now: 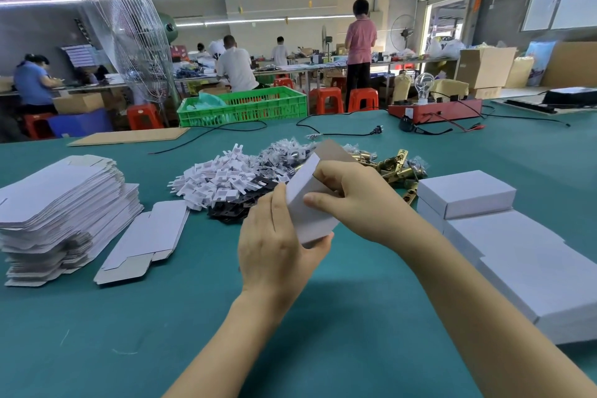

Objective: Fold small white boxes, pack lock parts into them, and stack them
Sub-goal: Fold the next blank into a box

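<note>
White cardboard box [307, 200], half folded, held tilted above the green table [97, 317]. Left hand [274, 245] grips its near lower end; right hand [349, 191] pinches the far end, brown flap [332, 152] open beyond.

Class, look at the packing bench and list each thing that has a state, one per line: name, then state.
box in hand: folded up, top flap open, held off the table
left hand: grips the box's lower end
right hand: grips its upper end
box blanks: flat, stacked
single blank: flat, unfolded
finished boxes: closed, stacked
green crate: open-topped
black plug: unplugged, lying on the table
</note>
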Action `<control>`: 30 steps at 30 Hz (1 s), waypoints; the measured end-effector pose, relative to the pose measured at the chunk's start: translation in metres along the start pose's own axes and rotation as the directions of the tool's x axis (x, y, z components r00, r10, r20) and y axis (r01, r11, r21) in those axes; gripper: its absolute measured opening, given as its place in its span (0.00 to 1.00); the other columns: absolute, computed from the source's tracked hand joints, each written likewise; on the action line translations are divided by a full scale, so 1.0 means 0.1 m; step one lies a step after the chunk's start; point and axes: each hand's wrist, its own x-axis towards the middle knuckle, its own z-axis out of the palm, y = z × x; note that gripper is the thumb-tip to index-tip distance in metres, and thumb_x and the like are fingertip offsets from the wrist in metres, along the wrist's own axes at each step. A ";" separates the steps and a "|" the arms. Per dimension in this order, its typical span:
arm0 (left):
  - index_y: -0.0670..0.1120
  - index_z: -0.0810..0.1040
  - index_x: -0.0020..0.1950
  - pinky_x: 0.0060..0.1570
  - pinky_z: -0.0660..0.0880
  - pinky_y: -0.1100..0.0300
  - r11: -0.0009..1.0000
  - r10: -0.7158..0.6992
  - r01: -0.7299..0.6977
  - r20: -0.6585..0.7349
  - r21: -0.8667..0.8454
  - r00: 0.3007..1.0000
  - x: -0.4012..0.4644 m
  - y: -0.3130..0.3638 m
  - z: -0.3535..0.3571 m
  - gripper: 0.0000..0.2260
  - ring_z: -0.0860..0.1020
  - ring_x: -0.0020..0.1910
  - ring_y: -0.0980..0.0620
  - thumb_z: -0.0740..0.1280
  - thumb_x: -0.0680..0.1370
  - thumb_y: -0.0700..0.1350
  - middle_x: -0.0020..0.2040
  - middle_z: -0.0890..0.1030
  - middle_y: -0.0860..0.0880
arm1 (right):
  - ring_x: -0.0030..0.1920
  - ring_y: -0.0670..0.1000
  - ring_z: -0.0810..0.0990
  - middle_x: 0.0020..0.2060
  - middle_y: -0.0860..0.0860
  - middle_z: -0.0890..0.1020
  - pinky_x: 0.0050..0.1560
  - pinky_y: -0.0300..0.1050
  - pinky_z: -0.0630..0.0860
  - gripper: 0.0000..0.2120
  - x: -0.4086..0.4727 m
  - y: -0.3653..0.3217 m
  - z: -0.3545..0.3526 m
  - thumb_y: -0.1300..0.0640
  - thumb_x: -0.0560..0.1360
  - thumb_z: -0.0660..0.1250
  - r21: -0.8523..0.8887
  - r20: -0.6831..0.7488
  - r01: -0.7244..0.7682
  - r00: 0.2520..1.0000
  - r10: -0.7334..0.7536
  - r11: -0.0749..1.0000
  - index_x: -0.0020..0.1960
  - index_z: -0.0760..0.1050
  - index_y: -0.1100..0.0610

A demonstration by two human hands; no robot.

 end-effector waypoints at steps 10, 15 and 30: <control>0.44 0.76 0.61 0.42 0.67 0.64 0.826 -0.188 0.278 0.225 -0.491 0.956 0.02 0.12 -0.06 0.25 0.74 0.47 0.57 0.68 0.75 0.62 0.50 0.77 0.51 | 0.37 0.46 0.69 0.31 0.41 0.71 0.36 0.46 0.64 0.08 0.01 0.05 -0.02 0.52 0.75 0.68 -0.176 -0.001 -0.010 1.000 0.010 0.984 0.40 0.71 0.46; 0.53 0.70 0.52 0.38 0.72 0.55 0.664 -0.184 0.463 0.472 -0.587 0.862 0.13 0.03 -0.08 0.07 0.75 0.38 0.55 0.67 0.79 0.52 0.42 0.78 0.52 | 0.47 0.51 0.76 0.48 0.49 0.82 0.44 0.47 0.71 0.09 0.02 0.10 -0.06 0.55 0.75 0.68 -0.208 -0.032 0.065 0.997 -0.074 0.976 0.55 0.77 0.53; 0.58 0.67 0.55 0.42 0.70 0.71 0.615 -0.072 0.292 0.317 -0.732 0.946 0.04 0.16 -0.10 0.07 0.76 0.45 0.66 0.61 0.78 0.53 0.47 0.78 0.64 | 0.43 0.45 0.82 0.36 0.43 0.84 0.50 0.43 0.76 0.25 0.02 0.12 0.35 0.40 0.81 0.52 0.884 -0.291 -0.066 0.698 0.655 0.463 0.38 0.80 0.50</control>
